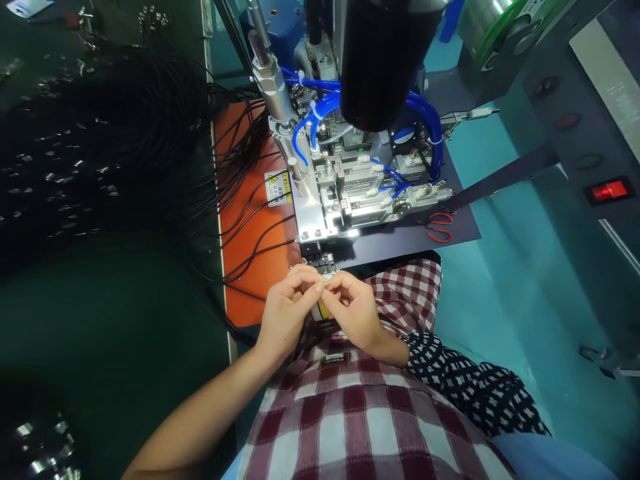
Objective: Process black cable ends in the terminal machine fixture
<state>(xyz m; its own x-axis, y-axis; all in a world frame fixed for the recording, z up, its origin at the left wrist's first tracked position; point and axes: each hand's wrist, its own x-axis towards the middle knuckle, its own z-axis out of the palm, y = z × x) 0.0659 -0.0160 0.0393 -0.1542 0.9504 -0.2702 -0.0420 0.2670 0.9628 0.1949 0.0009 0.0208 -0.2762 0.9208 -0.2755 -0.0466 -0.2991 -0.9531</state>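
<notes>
Fingertips [319, 287] pinching tiny piece [327, 282], left hand [286, 305] beside right hand [361, 312], metal machine [311, 215] beyond

Burgundy, orange, blue and silver

Apron [345, 417]: burgundy-and-white check. Sleeve [460, 380]: black, scattered white figures. Desk [140, 333]: dark green. Cables [243, 225]: plain black. Base plate [240, 260]: orange at left. Warning label [279, 189]: white and yellow, black print. Machine body [311, 210]: silver. Tubes [327, 103]: bright blue. Large cylinder [380, 73]: black. Spool [483, 50]: green rim, silver winding. Scissors [441, 239]: red handles. Rocker switch [609, 191]: glowing red. Floor [465, 307]: teal.
</notes>
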